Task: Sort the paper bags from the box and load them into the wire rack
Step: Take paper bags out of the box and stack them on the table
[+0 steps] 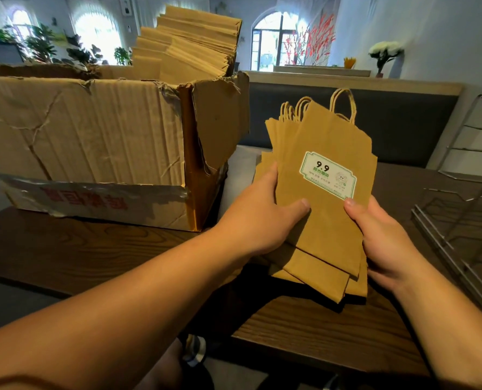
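I hold a fanned stack of flat brown paper bags (318, 153) with twisted handles above the table. The front bag carries a white and green label reading 9.9. My left hand (262, 215) grips the stack's left edge, thumb on the front. My right hand (380, 235) grips the lower right edge, thumb next to the label. A torn cardboard box (93, 142) stands at the left with more brown bags (186, 43) sticking up from it. The wire rack (459, 235) stands at the right edge, with nothing visible in it.
The dark wooden table (318, 327) carries the box and the rack. A dark padded bench back (397, 128) runs behind it. Plants, windows and a vase of white flowers (384, 52) are far behind.
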